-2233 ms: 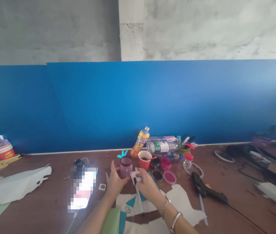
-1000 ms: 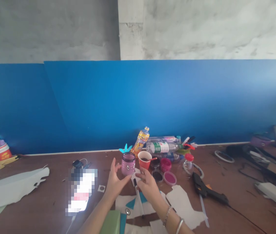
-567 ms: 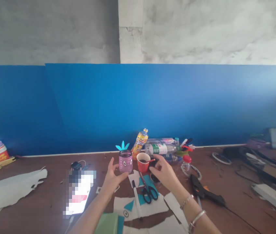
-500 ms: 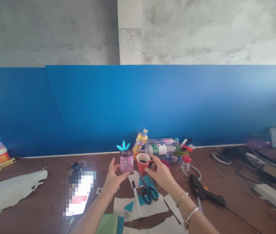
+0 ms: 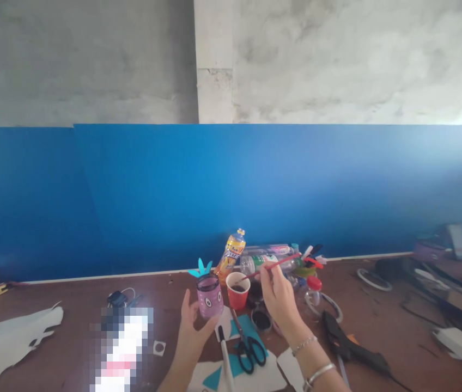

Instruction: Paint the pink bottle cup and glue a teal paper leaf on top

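Note:
My left hand (image 5: 192,326) wraps around a small purple jar (image 5: 210,295) with paper eyes stuck on it and teal paper leaves (image 5: 199,268) behind its rim. My right hand (image 5: 277,294) is pinched on a thin red paintbrush (image 5: 274,265), whose tip dips into a red paper cup (image 5: 237,289) right of the jar. Black scissors (image 5: 248,348) and a white marker (image 5: 225,360) lie on cut white and teal paper (image 5: 251,375) just below the hands.
Plastic bottles (image 5: 232,252) lie against the blue wall behind the cup. Small paint pots (image 5: 262,320) sit near my right wrist. A black glue gun (image 5: 349,347) lies to the right, a lit phone (image 5: 122,348) to the left, torn white paper (image 5: 6,340) far left.
My right hand left the paper scraps, reached to the red cup and took hold of the red paintbrush. The left hand stayed on the purple jar and tilted it slightly.

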A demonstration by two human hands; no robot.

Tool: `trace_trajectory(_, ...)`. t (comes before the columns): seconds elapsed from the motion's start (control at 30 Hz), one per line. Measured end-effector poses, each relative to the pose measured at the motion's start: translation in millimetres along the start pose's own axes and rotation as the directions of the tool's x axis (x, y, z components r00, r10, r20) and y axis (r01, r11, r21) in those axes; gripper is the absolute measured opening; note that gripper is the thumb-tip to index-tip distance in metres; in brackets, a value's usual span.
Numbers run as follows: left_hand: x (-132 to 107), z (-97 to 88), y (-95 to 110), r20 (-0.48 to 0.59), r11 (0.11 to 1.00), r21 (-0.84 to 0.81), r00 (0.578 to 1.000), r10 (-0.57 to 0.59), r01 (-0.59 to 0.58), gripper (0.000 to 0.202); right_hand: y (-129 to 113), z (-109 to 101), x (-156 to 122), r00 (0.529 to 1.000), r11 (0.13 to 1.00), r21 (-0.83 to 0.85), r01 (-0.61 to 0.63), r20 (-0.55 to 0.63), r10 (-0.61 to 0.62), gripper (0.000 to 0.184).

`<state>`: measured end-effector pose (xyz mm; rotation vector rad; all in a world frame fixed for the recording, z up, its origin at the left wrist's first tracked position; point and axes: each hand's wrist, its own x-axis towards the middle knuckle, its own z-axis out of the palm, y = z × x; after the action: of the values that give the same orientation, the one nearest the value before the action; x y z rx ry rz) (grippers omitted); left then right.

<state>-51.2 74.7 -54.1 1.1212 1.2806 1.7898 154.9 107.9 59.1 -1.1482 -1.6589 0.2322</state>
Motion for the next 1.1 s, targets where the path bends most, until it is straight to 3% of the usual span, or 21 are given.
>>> trace_trajectory(0.37, -7, -2.6, 13, 0.029, 0.989, -0.001, 0.988, -0.149, 0.149, 0.1, -2, -24, 10, 0.995, 0.995, -0.018, -0.094, 0.04, 0.095, 0.025)
trace_trajectory(0.63, -7, -1.7, 11, 0.019, 0.99, -0.014, 0.99, -0.141, 0.141, 0.102, -1, -28, 13, 0.992, 0.993, -0.048, -0.107, 0.064, 0.11, 0.028)
trace_trajectory(0.97, -3, -1.4, -1, 0.033, 0.988, -0.088, 0.992, -0.123, 0.125, 0.105, -1, -36, 15, 0.996, 0.992, -0.081, -0.093, 0.011, 0.094, 0.027)
trace_trajectory(1.1, -3, -2.0, -3, 0.045, 0.988, -0.1, 0.992, -0.116, 0.12, 0.105, -3, -33, 14, 0.994, 0.995, -0.058, -0.087, 0.057, 0.09, 0.025)
